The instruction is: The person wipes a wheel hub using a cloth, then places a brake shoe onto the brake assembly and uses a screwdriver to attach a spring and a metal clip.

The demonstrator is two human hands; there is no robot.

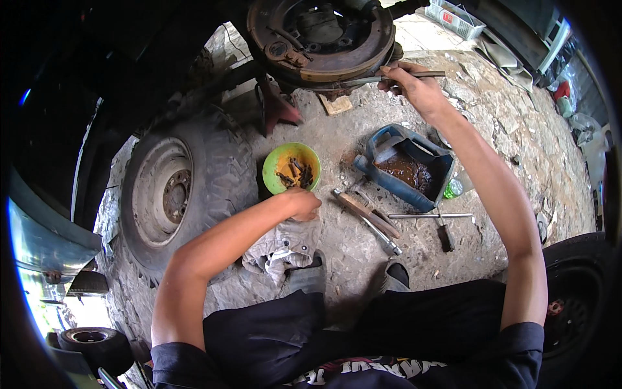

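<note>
My right hand (414, 87) is raised at the far side, its fingers closed around a long thin rod-like tool (431, 74). The left end of that tool reaches the lower edge of a rusty brake assembly (311, 70) with curved shoes. Nearer to me, my left hand (304, 203) is curled closed at the front rim of a lime-green bowl (271, 170). Several dark metal parts (297, 172) lie in the bowl. A grey cloth (288, 243) bunches below this hand; the curled fingers hide what they hold, if anything.
A big treaded wheel (175, 188) stands at the left, near a red jack stand (278, 113). Right of centre sits a cut-open blue can (395, 191) with murky liquid. A wooden-handled tool (366, 214), a metal bar (434, 215) and a black-handled screwdriver (446, 238) lie on rough concrete.
</note>
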